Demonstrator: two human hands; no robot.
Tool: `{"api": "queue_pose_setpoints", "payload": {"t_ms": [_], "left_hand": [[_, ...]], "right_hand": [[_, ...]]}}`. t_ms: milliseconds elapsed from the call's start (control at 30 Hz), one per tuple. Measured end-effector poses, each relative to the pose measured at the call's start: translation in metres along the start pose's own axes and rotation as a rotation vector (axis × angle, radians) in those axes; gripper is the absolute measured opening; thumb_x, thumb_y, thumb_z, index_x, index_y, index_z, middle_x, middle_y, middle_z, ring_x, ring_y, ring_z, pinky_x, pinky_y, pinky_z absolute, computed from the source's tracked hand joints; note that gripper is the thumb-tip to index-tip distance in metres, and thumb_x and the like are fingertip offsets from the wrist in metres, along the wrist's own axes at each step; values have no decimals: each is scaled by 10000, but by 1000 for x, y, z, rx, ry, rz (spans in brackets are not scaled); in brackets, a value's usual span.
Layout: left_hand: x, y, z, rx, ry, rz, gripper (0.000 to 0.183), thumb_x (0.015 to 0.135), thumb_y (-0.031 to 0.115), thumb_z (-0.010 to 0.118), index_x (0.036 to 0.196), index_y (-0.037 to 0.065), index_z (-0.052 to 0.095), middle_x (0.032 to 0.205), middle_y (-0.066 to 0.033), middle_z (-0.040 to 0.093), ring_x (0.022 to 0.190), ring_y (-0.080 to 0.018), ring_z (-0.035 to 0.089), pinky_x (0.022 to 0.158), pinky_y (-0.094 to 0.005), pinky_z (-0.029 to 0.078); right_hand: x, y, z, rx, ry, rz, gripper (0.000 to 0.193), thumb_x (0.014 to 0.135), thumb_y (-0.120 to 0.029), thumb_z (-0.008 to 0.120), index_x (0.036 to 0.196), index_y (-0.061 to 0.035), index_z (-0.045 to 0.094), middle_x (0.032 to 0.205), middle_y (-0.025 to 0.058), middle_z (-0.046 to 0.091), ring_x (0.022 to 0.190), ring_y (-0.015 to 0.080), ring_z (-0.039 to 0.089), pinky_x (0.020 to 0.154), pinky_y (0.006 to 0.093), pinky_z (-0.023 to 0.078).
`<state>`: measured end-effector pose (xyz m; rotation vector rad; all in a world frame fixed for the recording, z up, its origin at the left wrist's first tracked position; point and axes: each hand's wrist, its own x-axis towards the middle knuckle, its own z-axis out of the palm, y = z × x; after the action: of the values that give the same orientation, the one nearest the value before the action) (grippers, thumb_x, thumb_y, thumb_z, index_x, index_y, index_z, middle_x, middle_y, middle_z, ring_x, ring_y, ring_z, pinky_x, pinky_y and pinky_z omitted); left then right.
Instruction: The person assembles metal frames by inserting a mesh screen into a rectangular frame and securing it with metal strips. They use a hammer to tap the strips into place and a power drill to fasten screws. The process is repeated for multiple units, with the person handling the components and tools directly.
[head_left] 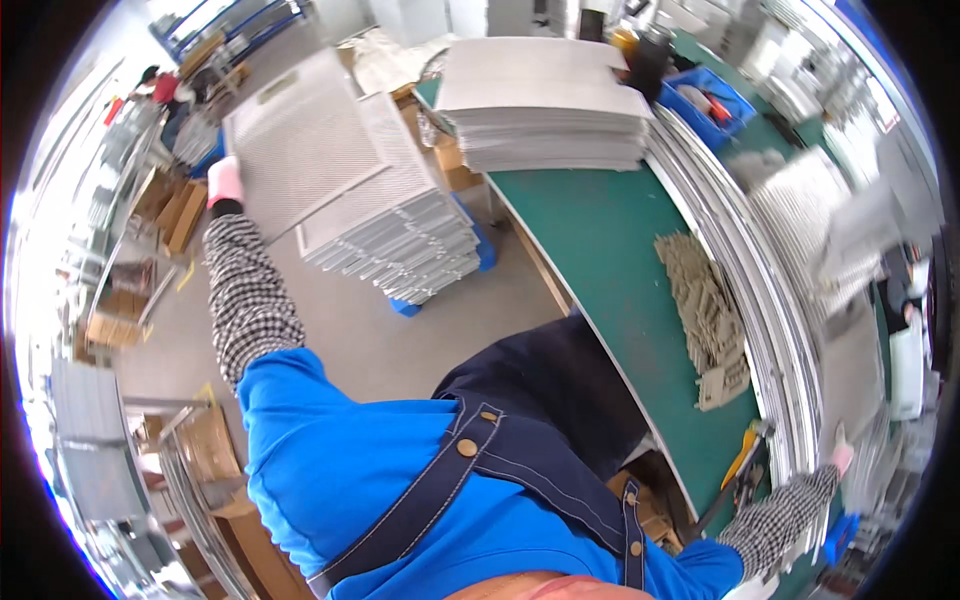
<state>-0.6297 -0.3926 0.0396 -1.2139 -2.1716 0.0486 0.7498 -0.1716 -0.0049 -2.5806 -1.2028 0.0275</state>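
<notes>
Panel handling: support the lined panel (pixel 305 150) evenly and keep it level, so its edge doesn't scrape the panel stack (pixel 405 245).
Left hand (pixel 226 182): at the panel's left edge; cannot tell whether fingers pinch.
Right hand (pixel 842 457): right side, near a grey sheet (pixel 848 365); grip unclear.
Panel look: flat, pale grey, left of the green tabletop (pixel 590 255).

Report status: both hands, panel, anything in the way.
Left hand at left edge of panel; right hand far right, both grips unclear. Panel overlaps stack, jutting left. Brown parts on green bench, apart from panel.
</notes>
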Motion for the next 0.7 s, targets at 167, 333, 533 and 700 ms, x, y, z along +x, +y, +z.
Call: {"api": "queue_pose_setpoints", "payload": {"t_ms": [167,333,533,700], "left_hand": [[19,57,50,-800,-105,-710,327,929,226,559,915,-77,682,802,-259,680,733,-373,656,662,-435,482],[5,67,69,-445,-277,-893,378,856,336,597,1079,64,734,932,-256,708,951,-333,707,868,-441,550],[69,198,-54,-134,51,-687,446,802,437,725,1115,119,724,1069,-192,685,984,-351,686,831,-462,559],[169,330,-125,-655,519,47,315,848,317,685,1130,179,707,1073,-118,700,1050,-309,653,907,-445,525]], "right_hand": [[-31,-12,-10,-98,29,218,995,749,-720,704,1242,137,592,1240,287,638,1184,422,589,1024,437,455],[-31,-43,-7,-223,230,249,855,808,-636,685,1275,72,580,1240,267,637,1167,415,607,994,451,487],[-70,28,-126,1107,149,258,471,903,-114,642,1362,-48,559,1249,167,659,1169,315,622,1037,415,470],[-86,60,-170,235,517,-603,520,899,-77,622,1408,-32,527,1435,167,524,1332,293,485,1128,371,375]]}}
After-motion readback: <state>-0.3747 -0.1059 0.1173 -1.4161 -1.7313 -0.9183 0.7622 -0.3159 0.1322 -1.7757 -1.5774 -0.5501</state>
